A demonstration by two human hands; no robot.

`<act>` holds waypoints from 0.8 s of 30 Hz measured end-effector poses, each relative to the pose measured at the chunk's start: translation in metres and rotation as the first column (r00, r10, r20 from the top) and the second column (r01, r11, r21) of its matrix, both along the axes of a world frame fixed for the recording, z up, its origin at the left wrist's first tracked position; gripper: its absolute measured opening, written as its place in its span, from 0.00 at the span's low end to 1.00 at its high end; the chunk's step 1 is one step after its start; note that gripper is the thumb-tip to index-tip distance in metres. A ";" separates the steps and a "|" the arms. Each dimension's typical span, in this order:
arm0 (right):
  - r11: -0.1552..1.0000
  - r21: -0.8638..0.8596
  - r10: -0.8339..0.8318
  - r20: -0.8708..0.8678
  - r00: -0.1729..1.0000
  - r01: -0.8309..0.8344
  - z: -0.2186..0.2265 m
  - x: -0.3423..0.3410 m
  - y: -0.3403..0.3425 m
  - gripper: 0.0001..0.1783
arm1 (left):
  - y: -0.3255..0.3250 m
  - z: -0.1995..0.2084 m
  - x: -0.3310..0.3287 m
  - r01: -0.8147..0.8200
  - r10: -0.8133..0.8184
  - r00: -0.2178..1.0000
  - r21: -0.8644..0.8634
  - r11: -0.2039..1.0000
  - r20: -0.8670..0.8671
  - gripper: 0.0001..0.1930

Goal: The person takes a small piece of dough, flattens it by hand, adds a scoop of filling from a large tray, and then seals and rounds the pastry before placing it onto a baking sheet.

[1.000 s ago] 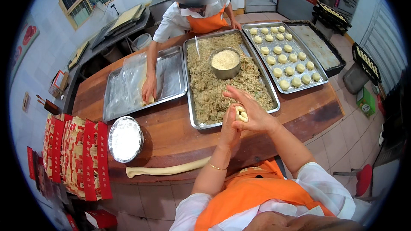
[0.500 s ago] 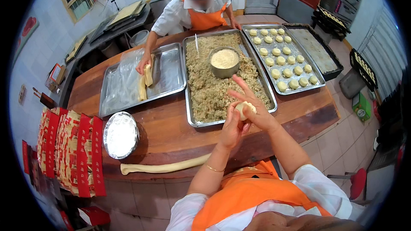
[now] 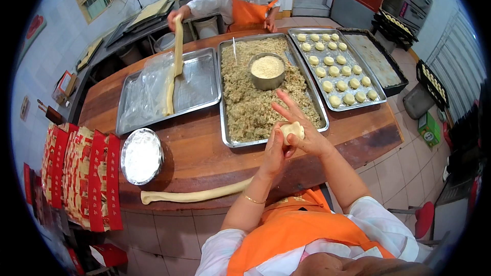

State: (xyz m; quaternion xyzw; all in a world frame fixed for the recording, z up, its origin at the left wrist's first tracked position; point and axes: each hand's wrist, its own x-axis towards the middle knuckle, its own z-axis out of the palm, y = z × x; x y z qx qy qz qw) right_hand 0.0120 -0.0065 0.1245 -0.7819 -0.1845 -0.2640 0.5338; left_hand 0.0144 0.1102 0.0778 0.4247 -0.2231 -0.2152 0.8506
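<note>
Over the near edge of the filling tray, both my hands are closed on a small cupped piece of dough (image 3: pixel 292 132). My left hand (image 3: pixel 274 149) grips it from the left with the thumb up against its side. From the right, my right hand (image 3: pixel 313 139) holds the rim by the thumb side, while a couple of its fingers stretch out away from the dough. Whether filling lies inside the piece cannot be made out. Below my left wrist, a long dough rope (image 3: pixel 194 194) runs along the table's near edge.
Beyond my hands stands a tray of crumbly filling (image 3: pixel 240 107) with a metal bowl (image 3: pixel 267 83) in it. Round dough pieces fill a tray (image 3: pixel 377 95) to the right. Left are a metal tray (image 3: pixel 202 79), a flour bowl (image 3: pixel 142 156) and red packages (image 3: pixel 84 179). A co-worker (image 3: pixel 225 0) stands opposite.
The co-worker's hand has lifted one end of a dough strip up from the left tray. My hands stay in nearly the same place, and the dough's cupped opening shows more.
</note>
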 end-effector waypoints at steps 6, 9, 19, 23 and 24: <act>0.942 -0.160 0.255 -0.228 0.940 -0.294 0.013 -0.005 -0.023 0.32 | -0.001 -0.011 0.001 0.030 -0.031 0.999 0.076 0.997 0.015 0.32; 0.954 -0.114 0.253 -0.193 0.948 -0.278 0.010 -0.005 -0.026 0.31 | -0.006 0.005 -0.013 0.049 -0.053 0.996 -0.048 0.998 -0.077 0.38; 0.944 -0.126 0.275 -0.210 0.938 -0.305 0.012 -0.014 -0.020 0.34 | 0.009 -0.016 -0.004 0.074 -0.080 0.995 0.118 0.990 0.052 0.33; 0.964 -0.088 0.239 -0.137 0.961 -0.252 0.011 -0.017 -0.017 0.32 | -0.001 0.014 -0.029 -0.135 0.135 0.991 0.059 0.989 0.000 0.36; 0.975 -0.039 0.212 -0.107 0.971 -0.217 0.013 -0.020 -0.009 0.32 | 0.004 0.013 -0.029 -0.122 0.121 0.992 0.057 0.991 0.022 0.36</act>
